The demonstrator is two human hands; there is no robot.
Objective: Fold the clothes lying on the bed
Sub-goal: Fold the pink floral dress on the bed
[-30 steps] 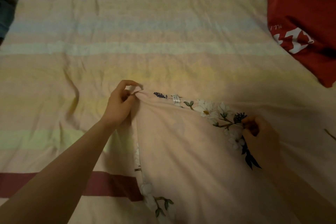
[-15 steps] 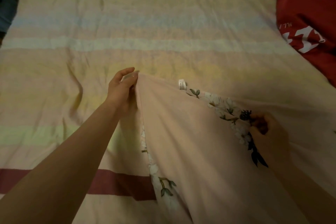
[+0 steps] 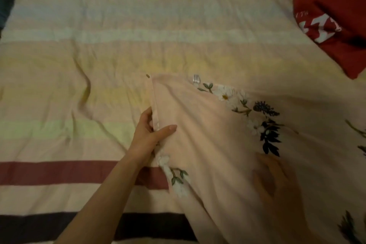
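A thin pale pink garment with a white and dark floral print lies over the lower right of the striped bed. My left hand pinches its left hem, thumb on top of the cloth and fingers behind the edge. My right hand is under the sheer fabric and shows through it as a blurred shape; its fingers look spread. A small white label sits at the garment's far edge.
A red garment with white lettering lies at the bed's far right corner. Something dark blue is at the left edge. The striped sheet is rumpled left of my left hand.
My left hand slid down the hem toward me, leaving the far corner on the bed. My right hand let go of the floral edge and went under the fabric.
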